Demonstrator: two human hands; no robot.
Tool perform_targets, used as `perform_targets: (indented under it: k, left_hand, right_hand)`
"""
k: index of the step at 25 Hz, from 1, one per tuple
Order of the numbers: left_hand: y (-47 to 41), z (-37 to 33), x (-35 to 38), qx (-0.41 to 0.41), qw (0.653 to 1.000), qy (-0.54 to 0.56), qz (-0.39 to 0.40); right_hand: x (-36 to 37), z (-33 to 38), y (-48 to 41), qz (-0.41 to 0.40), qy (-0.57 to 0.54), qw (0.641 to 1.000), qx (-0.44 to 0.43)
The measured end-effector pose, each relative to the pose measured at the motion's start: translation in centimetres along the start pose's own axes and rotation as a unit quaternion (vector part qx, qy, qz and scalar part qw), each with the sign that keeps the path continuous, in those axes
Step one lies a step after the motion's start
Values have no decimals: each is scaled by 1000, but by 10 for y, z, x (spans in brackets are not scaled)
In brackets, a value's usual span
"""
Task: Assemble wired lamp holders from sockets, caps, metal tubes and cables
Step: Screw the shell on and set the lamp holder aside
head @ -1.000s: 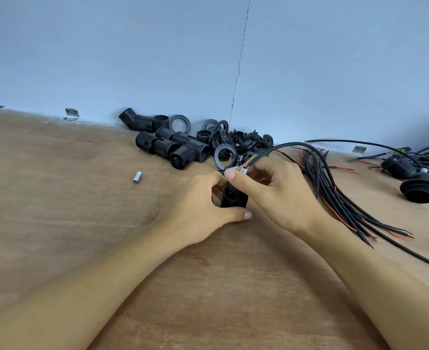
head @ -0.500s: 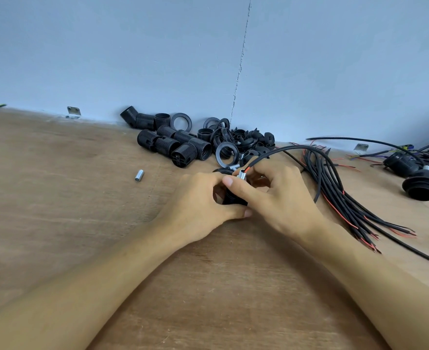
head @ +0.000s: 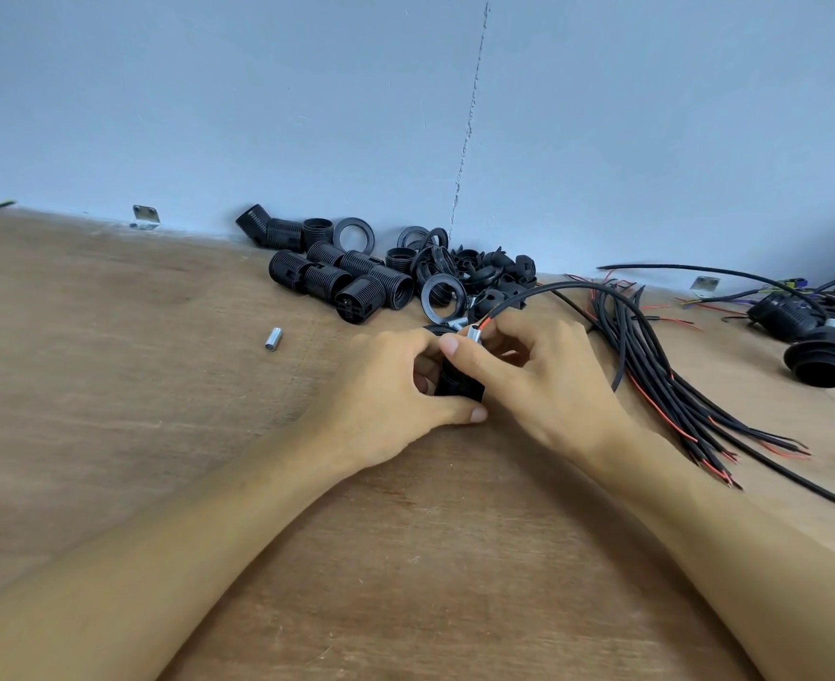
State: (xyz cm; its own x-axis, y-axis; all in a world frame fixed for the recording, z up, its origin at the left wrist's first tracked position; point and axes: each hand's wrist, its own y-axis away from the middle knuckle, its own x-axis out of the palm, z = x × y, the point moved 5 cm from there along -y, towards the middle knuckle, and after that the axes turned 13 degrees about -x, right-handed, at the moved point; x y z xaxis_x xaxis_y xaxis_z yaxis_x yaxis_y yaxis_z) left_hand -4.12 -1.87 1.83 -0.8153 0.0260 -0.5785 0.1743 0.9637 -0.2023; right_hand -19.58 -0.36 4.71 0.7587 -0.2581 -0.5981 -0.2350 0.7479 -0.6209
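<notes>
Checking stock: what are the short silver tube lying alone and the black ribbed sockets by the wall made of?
Short silver tube: probably bare metal, bright shiny highlight. Black ribbed sockets: likely moulded plastic, dull sheen on threaded ridges.

From here the table reads as bare plywood: matt, grainy, scuffed pale in patches. The sockets heaped at upper centre are black plastic, finely ribbed and faintly shiny on the ridges. The rings among them look smoother and glossier. The held socket at centre is the same dark plastic. The loose tube left of centre is bright silvery metal, as is the short tube pinched at centre. The cables on the right have matt black, rubbery-looking sheaths with thin red cores at their ends. I see the wall as matt pale-blue paint with a hairline crack.
</notes>
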Motion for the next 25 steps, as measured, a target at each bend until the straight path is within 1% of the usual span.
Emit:
perform_targets:
  k: [8, 11, 14, 17, 25]
  left_hand:
    - [5, -4, 0, 21, 999, 30, 14]
    - [1, -1, -1, 1, 997, 54, 56]
    - [-1, -3, -6, -6, 995, 52, 84]
    - [-2, -5, -7, 16, 996, 30, 85]
    - [2, -2, -6, 3, 998, 39, 56]
  right_hand:
    - [4, 0, 4, 5, -37, 999, 4]
    - [6, -1, 4, 6, -52, 999, 2]
    - [8, -2, 5, 15, -73, 997, 6]
    - [9, -2, 6, 15, -86, 996, 2]
    - [12, -3, 8, 7, -89, 996, -1]
